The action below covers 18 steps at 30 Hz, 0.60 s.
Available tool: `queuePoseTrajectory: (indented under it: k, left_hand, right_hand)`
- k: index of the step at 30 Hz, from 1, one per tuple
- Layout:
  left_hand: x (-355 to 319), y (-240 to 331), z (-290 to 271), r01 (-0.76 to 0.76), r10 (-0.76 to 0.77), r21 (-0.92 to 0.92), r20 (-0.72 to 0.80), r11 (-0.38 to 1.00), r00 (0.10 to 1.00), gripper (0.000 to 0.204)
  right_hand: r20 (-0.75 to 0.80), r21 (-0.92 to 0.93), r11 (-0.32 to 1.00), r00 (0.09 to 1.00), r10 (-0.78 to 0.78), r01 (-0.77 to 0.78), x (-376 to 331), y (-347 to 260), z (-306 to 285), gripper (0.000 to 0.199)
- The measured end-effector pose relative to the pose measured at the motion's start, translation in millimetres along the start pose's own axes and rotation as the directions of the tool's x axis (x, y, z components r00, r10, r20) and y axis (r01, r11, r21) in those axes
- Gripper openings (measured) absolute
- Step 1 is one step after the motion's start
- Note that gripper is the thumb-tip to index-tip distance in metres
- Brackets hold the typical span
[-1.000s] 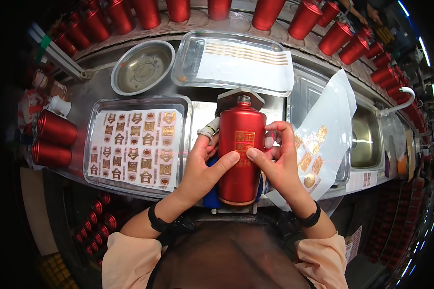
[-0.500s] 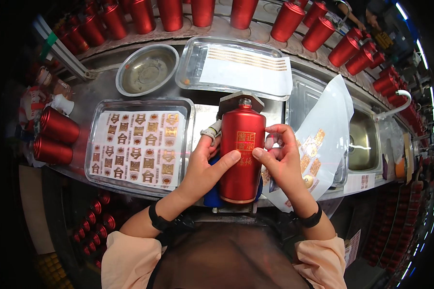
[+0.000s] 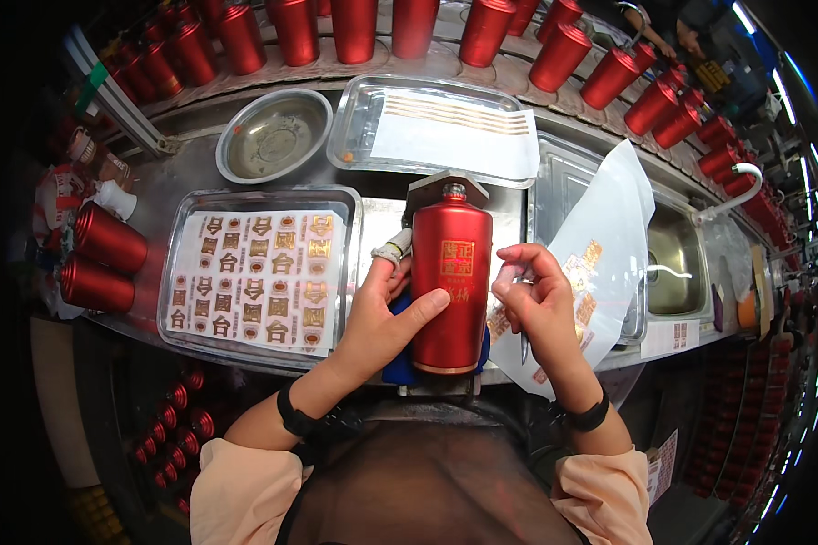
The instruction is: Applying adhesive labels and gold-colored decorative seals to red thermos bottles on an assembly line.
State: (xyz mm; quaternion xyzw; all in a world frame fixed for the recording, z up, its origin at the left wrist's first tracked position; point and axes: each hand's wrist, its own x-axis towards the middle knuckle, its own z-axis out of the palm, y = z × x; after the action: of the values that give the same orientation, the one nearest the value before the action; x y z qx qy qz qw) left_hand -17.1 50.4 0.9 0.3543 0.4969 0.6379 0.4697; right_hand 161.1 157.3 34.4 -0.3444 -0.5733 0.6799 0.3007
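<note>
A red metallic bottle with gold characters on its front lies on a small stand in front of me, its neck pointing away. My left hand grips its left side, thumb across the front and a white wrap on one finger. Just off the bottle's right side, my right hand has its fingers bent inward. A thin metal tool sticks out below them; its kind is unclear. Under and beside the right hand, a translucent sheet carries gold stickers.
To the left are a tray with a gold sticker sheet, a metal bowl and two red bottles. Behind stands another tray with striped paper. A sink lies right; red bottles line the belt.
My right thumb and fingers have come away from the bottle, moving slightly right. My left hand keeps its grip. The red bottles on the far belt have changed position.
</note>
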Motion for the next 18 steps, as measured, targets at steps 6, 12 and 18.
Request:
queuePoseTrajectory:
  k: [6, 12, 18]
  left_hand:
    - [0.2, -4.2, 1.5, -0.035, 0.035, 0.039, 0.011, 0.999, 0.999, 0.078]
    - [-0.4, -4.0, 1.0, -0.042, 0.040, 0.077, 0.022, 0.996, 0.999, 0.080]
    - [-0.8, -1.1, 2.6, -0.035, 0.033, 0.104, 0.020, 0.994, 0.999, 0.082]
  right_hand:
    - [-0.042, 0.044, 0.998, 0.998, 0.041, -0.040, 0.2, 0.9, -8.7, 0.029]
    - [0.006, 0.051, 0.997, 0.998, 0.060, -0.060, -0.4, 1.1, -8.1, 0.027]
    - [-0.204, 0.415, 0.872, 0.908, 0.367, -0.259, 18.5, 26.3, -37.8, 0.024]
